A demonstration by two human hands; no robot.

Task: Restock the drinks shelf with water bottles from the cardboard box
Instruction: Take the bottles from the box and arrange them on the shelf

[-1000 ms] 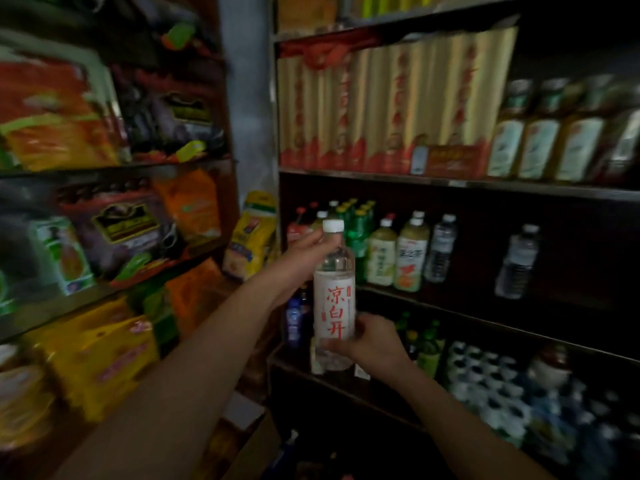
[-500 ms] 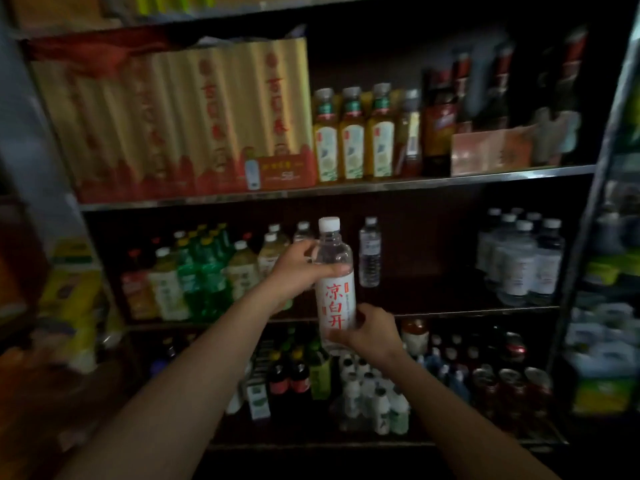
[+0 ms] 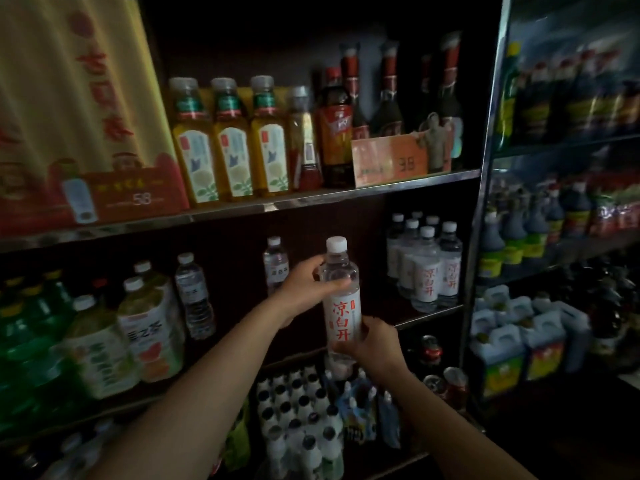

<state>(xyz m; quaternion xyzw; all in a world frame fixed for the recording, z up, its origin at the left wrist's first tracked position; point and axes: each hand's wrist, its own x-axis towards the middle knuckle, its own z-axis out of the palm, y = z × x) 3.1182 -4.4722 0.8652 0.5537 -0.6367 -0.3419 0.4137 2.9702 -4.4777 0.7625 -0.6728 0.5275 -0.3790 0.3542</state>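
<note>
Water bottle (image 3: 341, 299) now nearer matching bottles (image 3: 426, 268).

A person holds a clear plastic water bottle with a white cap and red-lettered white label (image 3: 341, 299) upright in front of a dark shop shelf with metal-edged boards (image 3: 381, 190). The left hand (image 3: 304, 284) grips the bottle's shoulder; the right hand (image 3: 375, 341) wraps its lower part. Just to the right, on the middle board, stands a cluster of matching white-capped water bottles (image 3: 427, 265). Further left are two clear bottles with pale labels (image 3: 194, 299) and green-tea bottles with white caps (image 3: 152, 330). Above, yellow drink bottles with grey caps (image 3: 230, 143) stand beside dark red-necked glass bottles (image 3: 389, 95) and an orange price card marked 38 (image 3: 389, 162).
</note>
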